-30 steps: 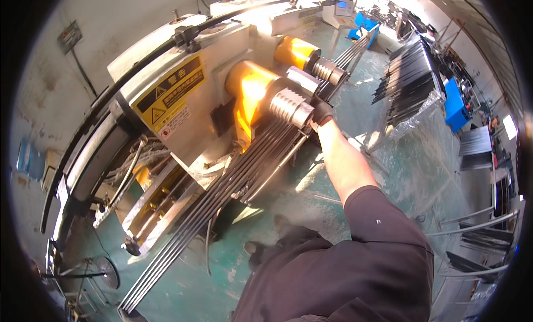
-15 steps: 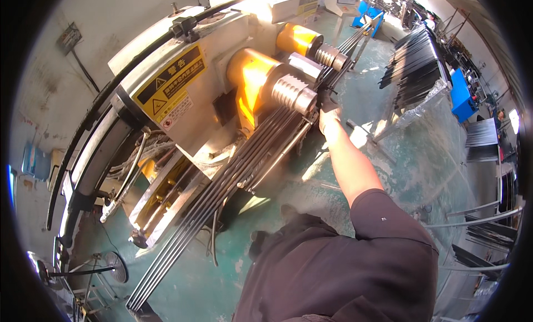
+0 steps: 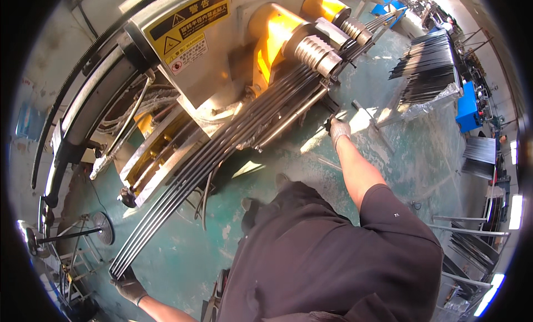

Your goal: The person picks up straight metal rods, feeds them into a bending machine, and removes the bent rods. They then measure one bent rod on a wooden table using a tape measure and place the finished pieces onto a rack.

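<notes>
Several long, thin dark metal rods (image 3: 183, 180) lie side by side, slanting from the machine down to the lower left. My left hand (image 3: 130, 287), in a grey and dark glove, is closed round their near ends. My right hand (image 3: 339, 129), gloved too, is out in front beside the machine, its fingers curled by a dark bar (image 3: 331, 104). What those fingers hold, if anything, is hidden. Beyond the rods stands the machine, with yellow housings (image 3: 275, 31) and ribbed metal cylinders (image 3: 319, 54) close above the rods.
A warning label (image 3: 189, 22) is on the machine's pale body. Cables and a thick curved black hose (image 3: 83, 61) run along its left. A round-based stand (image 3: 103, 227) is at lower left. Stacks of dark strips (image 3: 425, 67) and a blue box (image 3: 468, 107) stand at right.
My left hand has come into view at the rods' near ends. My right hand has drawn back from the machine toward me. The view has shifted, and the rods' near ends sit higher and further left.
</notes>
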`<state>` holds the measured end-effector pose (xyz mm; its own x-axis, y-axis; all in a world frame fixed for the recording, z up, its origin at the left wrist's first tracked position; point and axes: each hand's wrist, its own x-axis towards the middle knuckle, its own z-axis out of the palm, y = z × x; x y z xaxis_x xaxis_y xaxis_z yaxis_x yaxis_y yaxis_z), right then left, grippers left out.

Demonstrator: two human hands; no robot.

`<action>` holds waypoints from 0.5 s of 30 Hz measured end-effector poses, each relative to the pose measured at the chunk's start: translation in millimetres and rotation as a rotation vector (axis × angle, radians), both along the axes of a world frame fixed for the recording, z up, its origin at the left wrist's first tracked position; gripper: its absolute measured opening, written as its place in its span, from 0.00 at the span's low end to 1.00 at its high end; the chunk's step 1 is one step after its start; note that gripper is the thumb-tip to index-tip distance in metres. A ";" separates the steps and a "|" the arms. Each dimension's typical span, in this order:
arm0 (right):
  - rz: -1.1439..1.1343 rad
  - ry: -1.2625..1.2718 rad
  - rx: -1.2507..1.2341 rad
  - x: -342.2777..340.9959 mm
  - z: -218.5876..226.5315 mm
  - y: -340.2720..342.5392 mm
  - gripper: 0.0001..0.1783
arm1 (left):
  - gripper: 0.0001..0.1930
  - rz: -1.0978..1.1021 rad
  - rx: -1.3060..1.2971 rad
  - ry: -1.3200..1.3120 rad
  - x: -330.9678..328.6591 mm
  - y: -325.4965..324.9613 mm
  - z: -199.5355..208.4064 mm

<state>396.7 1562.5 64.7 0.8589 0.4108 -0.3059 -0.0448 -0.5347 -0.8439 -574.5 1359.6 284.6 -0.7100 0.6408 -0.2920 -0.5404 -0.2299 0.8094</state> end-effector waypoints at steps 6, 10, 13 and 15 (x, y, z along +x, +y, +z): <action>0.159 0.090 -0.185 -11.0 -6.1 -66.1 0.21 | 0.36 0.408 -0.068 -0.108 46.2 4.5 -9.7; 0.360 -0.148 -0.612 1.2 -23.5 -106.4 0.30 | 0.37 0.304 -0.315 -0.223 123.6 12.0 -92.1; 0.535 -0.395 -0.822 34.3 -79.4 -119.2 0.29 | 0.29 0.106 -0.453 -0.420 194.3 8.6 -181.2; 0.661 -0.129 -0.874 33.9 -66.8 -100.4 0.30 | 0.16 0.021 -0.504 -0.541 268.4 29.7 -206.9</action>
<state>430.5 1462.1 -2.1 0.5963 0.4868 -0.6383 0.5309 -0.8355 -0.1413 -306.2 1389.3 77.7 -0.3944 0.3240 -0.8599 -0.8933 0.0844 0.4415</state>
